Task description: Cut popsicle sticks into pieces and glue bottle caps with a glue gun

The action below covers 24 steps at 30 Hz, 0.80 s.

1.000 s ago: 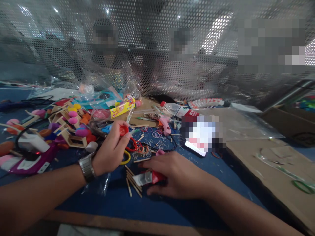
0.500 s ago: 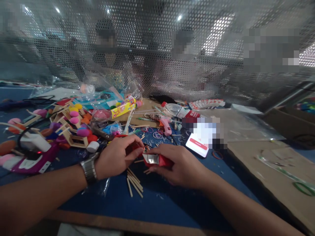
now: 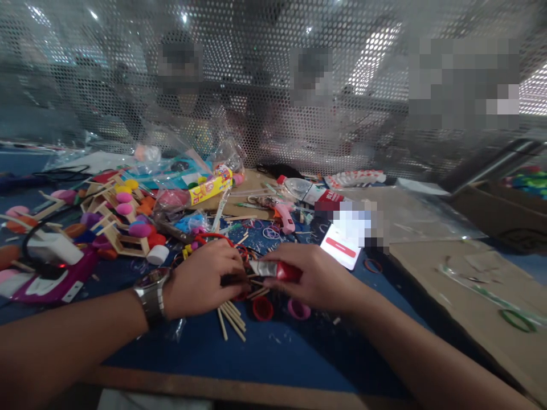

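My right hand (image 3: 320,279) grips a red-handled cutter (image 3: 287,271), its silver metal end pointing left toward my other hand. My left hand (image 3: 205,279) is closed with its fingertips near the cutter's tip; whatever they hold is hidden. Just below the left fingers, several thin wooden sticks (image 3: 233,319) lie fanned out on the blue tabletop (image 3: 256,359). A red round cap (image 3: 262,308) and a pink-purple round cap (image 3: 299,308) lie under the cutter and my right hand. A metal wristwatch (image 3: 151,290) is on my left wrist.
Wooden stick frames (image 3: 132,242) and colourful modelling-clay pieces crowd the left, beside a purple device (image 3: 55,279). A pink glue gun (image 3: 285,218), plastic bottle (image 3: 314,193) and lit phone (image 3: 342,250) lie beyond my hands. Cardboard (image 3: 448,296) covers the right; a perforated metal screen stands behind.
The cutter has turned and shifted slightly up in my right hand, its metal end nearer my left fingers. My left hand has curled further over, and the two round caps below have come into view.
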{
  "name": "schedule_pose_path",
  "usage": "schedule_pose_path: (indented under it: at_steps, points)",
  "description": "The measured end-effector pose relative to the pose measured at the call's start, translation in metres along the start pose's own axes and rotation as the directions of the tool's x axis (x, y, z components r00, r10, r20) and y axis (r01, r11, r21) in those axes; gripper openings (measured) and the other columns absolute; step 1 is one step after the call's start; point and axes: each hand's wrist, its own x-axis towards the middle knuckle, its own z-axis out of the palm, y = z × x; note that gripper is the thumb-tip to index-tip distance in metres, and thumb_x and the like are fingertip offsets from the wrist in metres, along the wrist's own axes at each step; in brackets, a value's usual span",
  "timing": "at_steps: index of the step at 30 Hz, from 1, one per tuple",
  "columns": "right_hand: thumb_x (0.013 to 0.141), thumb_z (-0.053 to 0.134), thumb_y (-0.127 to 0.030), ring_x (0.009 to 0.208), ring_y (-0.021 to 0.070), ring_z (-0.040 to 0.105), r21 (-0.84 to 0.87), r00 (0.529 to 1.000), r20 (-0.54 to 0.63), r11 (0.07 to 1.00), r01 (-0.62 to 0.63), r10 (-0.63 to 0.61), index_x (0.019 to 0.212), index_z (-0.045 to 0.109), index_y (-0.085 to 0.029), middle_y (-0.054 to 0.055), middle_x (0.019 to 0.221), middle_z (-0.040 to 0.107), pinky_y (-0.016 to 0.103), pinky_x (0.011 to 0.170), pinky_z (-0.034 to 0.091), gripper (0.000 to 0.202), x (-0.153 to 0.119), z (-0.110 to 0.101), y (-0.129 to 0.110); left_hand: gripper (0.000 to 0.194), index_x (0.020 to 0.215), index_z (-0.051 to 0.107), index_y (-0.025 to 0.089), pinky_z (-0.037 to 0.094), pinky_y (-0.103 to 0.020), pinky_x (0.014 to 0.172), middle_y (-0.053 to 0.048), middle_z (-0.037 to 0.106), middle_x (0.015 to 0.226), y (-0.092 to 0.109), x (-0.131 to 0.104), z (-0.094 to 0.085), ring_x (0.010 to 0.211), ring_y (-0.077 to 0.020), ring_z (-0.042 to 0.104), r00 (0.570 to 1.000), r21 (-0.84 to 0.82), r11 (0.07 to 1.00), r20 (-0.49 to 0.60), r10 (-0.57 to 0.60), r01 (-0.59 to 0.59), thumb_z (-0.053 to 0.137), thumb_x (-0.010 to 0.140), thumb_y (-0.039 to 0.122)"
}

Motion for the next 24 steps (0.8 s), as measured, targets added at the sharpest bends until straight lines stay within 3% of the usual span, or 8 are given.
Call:
schedule_pose_path:
  at_steps: [2, 4, 8, 11, 17, 24]
  points:
    - [0.086, 0.073, -0.037, 0.085, 0.023, 0.07, -0.109, 0.994, -0.036, 0.988, -0.109, 0.106, 0.107, 0.071, -0.018, 0.008, 0.095, 0.076, 0.032, 0.073, 0.05, 0.028, 0.001, 0.001, 0.005, 0.015, 0.081, 0.073, 0.019, 0.043, -0.036, 0.082, -0.006, 0.071, 0.088, 0.001, 0.0, 0.0, 0.091, -0.0231, 0.059, 1.0, 0.023, 0.999, 0.0, -0.023, 0.023, 0.067, 0.09, 0.03]
    - [0.081, 0.076, -0.039, 0.087, 0.0254, 0.071, -0.187, 0.984, 0.007, 0.967, -0.171, 0.176, 0.106, 0.072, -0.019, 0.009, 0.098, 0.075, 0.033, 0.072, 0.051, 0.033, 0.001, 0.002, 0.009, 0.017, 0.08, 0.074, 0.02, 0.043, -0.037, 0.082, -0.006, 0.071, 0.087, 0.002, -0.001, 0.0, 0.09, -0.0234, 0.06, 0.999, 0.021, 0.999, 0.0, -0.034, 0.034, 0.066, 0.09, 0.031]
    - [0.08, 0.077, -0.035, 0.084, 0.0248, 0.069, -0.237, 0.976, 0.067, 0.954, -0.186, 0.207, 0.1, 0.073, -0.019, 0.009, 0.094, 0.072, 0.033, 0.07, 0.051, 0.026, 0.002, 0.004, 0.01, 0.02, 0.085, 0.072, 0.018, 0.044, -0.039, 0.084, -0.007, 0.072, 0.091, 0.003, -0.001, 0.0, 0.091, -0.0235, 0.06, 0.999, -0.01, 0.999, -0.02, -0.037, 0.037, 0.061, 0.093, 0.032]
    - [0.083, 0.075, -0.033, 0.077, 0.0212, 0.067, -0.214, 0.991, 0.005, 0.968, -0.132, 0.137, 0.09, 0.072, -0.018, 0.007, 0.085, 0.068, 0.031, 0.068, 0.051, 0.016, 0.002, 0.004, 0.012, 0.024, 0.084, 0.071, 0.018, 0.044, -0.039, 0.083, -0.007, 0.071, 0.088, 0.002, -0.001, 0.0, 0.09, -0.0234, 0.059, 0.998, -0.011, 0.999, -0.035, -0.043, 0.042, 0.058, 0.095, 0.034]
    - [0.083, 0.075, -0.047, 0.081, 0.0196, 0.068, 0.089, 0.971, -0.235, 0.994, 0.064, -0.042, 0.102, 0.07, -0.017, 0.009, 0.093, 0.069, 0.031, 0.074, 0.055, 0.036, 0.002, 0.004, 0.005, 0.029, 0.092, 0.069, 0.018, 0.044, -0.037, 0.082, -0.007, 0.07, 0.09, 0.004, -0.001, 0.0, 0.091, -0.0233, 0.058, 0.996, -0.067, 0.997, -0.081, -0.046, 0.041, 0.055, 0.097, 0.043]
    - [0.089, 0.071, -0.038, 0.094, 0.0184, 0.069, 0.22, 0.936, -0.286, 0.937, 0.27, -0.203, 0.112, 0.069, -0.018, 0.01, 0.102, 0.07, 0.028, 0.08, 0.057, 0.03, 0.001, 0.011, -0.02, 0.022, 0.092, 0.062, 0.017, 0.043, -0.03, 0.075, -0.006, 0.064, 0.088, 0.012, -0.003, -0.001, 0.084, -0.0198, 0.055, 0.989, -0.215, 0.968, -0.091, 0.115, -0.132, 0.051, 0.099, 0.035]
